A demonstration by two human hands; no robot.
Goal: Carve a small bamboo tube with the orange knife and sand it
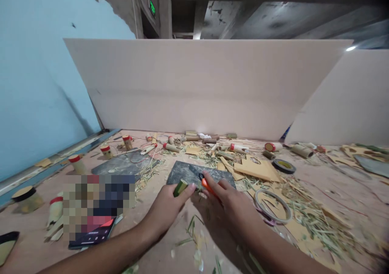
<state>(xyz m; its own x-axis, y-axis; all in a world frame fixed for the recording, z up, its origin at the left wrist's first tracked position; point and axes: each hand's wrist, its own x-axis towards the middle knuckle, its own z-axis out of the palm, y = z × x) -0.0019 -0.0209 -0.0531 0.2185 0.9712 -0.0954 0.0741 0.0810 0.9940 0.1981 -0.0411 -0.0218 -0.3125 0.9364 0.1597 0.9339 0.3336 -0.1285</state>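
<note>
Green bamboo piece (181, 187), just one, sits in the curled fingers of my left hand (168, 206), at the near side of the dark slab (182, 172). My right hand (229, 197) grips one orange-handled knife (208, 185), blade over the slab. Right of the slab I count two rolls, a black roll (285, 170) and a pale roll (288, 211); left of it, one phone (95, 235).

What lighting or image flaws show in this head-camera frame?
Head view: blocky pixelation over part of the phone; small bright glare by the pale panel's upper right corner; soft shadow below the right hand; picture corners at right fall dark.
</note>
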